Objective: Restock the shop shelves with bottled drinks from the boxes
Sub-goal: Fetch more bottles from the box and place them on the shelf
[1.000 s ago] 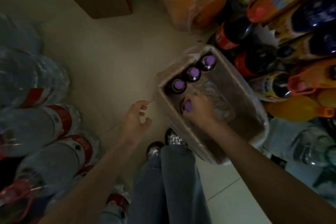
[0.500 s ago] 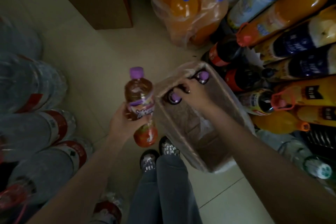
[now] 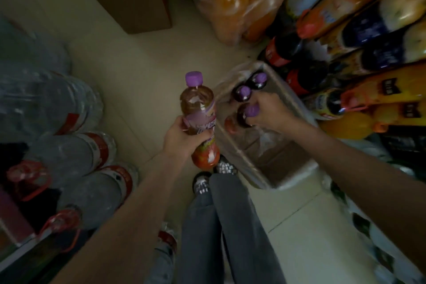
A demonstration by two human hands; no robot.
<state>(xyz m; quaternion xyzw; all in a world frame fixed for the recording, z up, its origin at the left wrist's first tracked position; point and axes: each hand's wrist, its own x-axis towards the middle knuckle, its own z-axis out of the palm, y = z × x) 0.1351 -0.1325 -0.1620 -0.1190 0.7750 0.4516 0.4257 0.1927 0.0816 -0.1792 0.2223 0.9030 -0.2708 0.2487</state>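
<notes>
Mid-unload: left hand (image 3: 182,138) is wrapped round a purple-capped bottle (image 3: 200,120) mid-frame, right hand (image 3: 265,112) is clamped on another bottle (image 3: 247,114) in the box (image 3: 288,168) just right, so I'd guess it needs lifting straight out next.

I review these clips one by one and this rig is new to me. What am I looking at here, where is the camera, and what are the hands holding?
No machine here: a camera worn on a person's head looks down at their two bare hands. The left hand grips a brown drink bottle with a purple cap, lifted clear. The right hand grips another purple-capped bottle inside a plastic-wrapped cardboard tray on the tiled floor. Two more purple-capped bottles stand in that tray.
</notes>
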